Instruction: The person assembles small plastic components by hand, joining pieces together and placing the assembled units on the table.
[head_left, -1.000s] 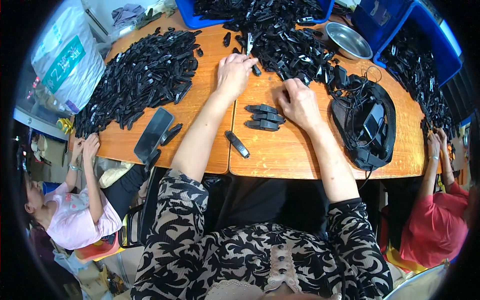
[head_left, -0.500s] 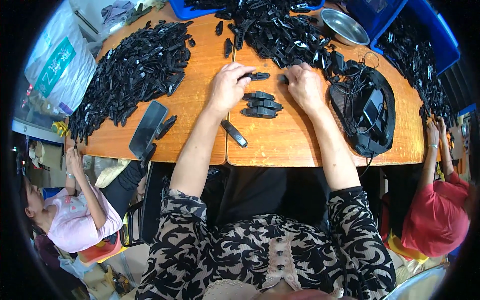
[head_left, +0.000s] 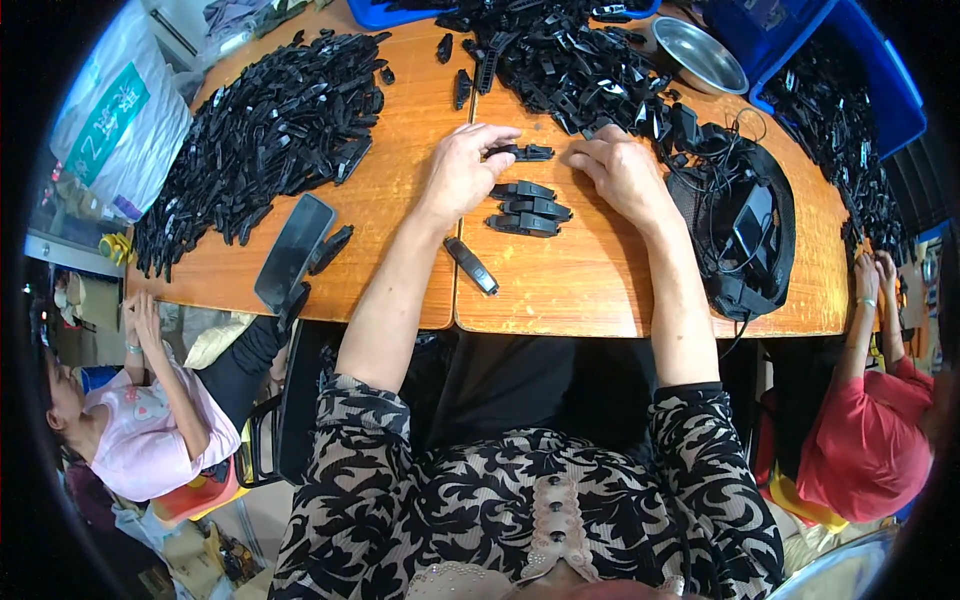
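My left hand (head_left: 461, 172) is closed round one end of a slim black plastic part (head_left: 530, 153), which lies crosswise just above the tabletop or on it; I cannot tell which. Across from it, my right hand (head_left: 622, 176) is curled, fingertips turned inward at the lower edge of the big black pile (head_left: 570, 75). Whatever those fingers hold, if anything, is hidden. Below the held part, several similar black parts (head_left: 530, 211) lie stacked side by side in a row. Another single black part (head_left: 470, 266) rests at a slant by my left forearm.
A second heap of black parts (head_left: 270, 140) covers the table's left. Nearby lies a smartphone (head_left: 295, 252). On the right are a black mesh basket (head_left: 778, 265) with cables, a metal bowl (head_left: 700, 55) and a blue bin (head_left: 890, 90). People sit at both sides.
My right hand has shifted slightly right and its fingers have changed pose; the dark piece by its fingertips no longer shows. My left hand stays on its part.
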